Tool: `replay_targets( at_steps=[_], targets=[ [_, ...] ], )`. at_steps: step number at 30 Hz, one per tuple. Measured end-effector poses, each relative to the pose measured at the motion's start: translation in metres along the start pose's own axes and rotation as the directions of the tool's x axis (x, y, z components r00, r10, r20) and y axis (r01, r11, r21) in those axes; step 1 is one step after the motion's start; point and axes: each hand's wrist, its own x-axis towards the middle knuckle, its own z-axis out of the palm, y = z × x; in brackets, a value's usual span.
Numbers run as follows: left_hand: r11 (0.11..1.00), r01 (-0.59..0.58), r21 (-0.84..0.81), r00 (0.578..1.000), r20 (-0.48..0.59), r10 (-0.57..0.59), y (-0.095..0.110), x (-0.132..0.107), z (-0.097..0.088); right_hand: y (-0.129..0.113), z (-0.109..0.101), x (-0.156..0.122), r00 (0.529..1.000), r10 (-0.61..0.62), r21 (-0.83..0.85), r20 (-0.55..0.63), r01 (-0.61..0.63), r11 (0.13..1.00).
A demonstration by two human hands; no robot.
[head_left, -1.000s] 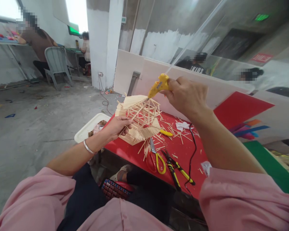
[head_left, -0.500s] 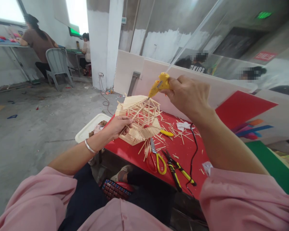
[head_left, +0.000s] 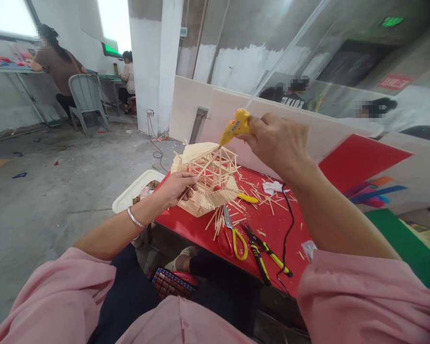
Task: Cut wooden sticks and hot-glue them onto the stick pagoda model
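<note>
A model built of thin wooden sticks (head_left: pixel 208 177) is tilted above the near left corner of a red table (head_left: pixel 197 229). My left hand (head_left: pixel 174 188) grips its lower left side, fingers closed on the sticks. My right hand (head_left: pixel 277 143) is wrapped round a yellow glue gun (head_left: pixel 234 126), whose nozzle touches the top of the stick frame. The gun's black cord (head_left: pixel 284 224) trails down across the table.
Loose sticks, yellow-handled scissors (head_left: pixel 234 234) and yellow-black pliers (head_left: pixel 261 248) lie on the table. A white bin (head_left: pixel 134 191) stands at its left end. Pale boards and a red sheet (head_left: pixel 358 160) stand behind. Other people sit at desks far left, beside a grey chair (head_left: pixel 86 98).
Hardly anything differs. The glue gun's nozzle has edged slightly left along the top of the model, and the view has shifted a little.
</note>
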Motion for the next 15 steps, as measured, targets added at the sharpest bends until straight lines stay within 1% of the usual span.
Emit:
replay_targets(
  at_steps=[4,9,15],
  targets=[
    [1.000,-0.014,-0.006,1.000,0.007,0.014,-0.0013,0.0016,-0.0002,0.0009,0.0007,-0.0011,1.000,0.011,-0.022,0.004,-0.011,1.000],
    [1.000,0.006,-0.005,0.998,-0.063,-0.006,0.0045,0.0023,0.0047,0.0010,0.0010,-0.0024,1.000,0.020,-0.058,-0.014,-0.021,0.998],
    [1.000,0.016,0.004,0.998,-0.055,-0.016,0.0074,0.0095,0.0064,0.0027,0.0016,-0.0052,0.999,0.035,-0.050,-0.024,-0.037,0.998]
  ],
)
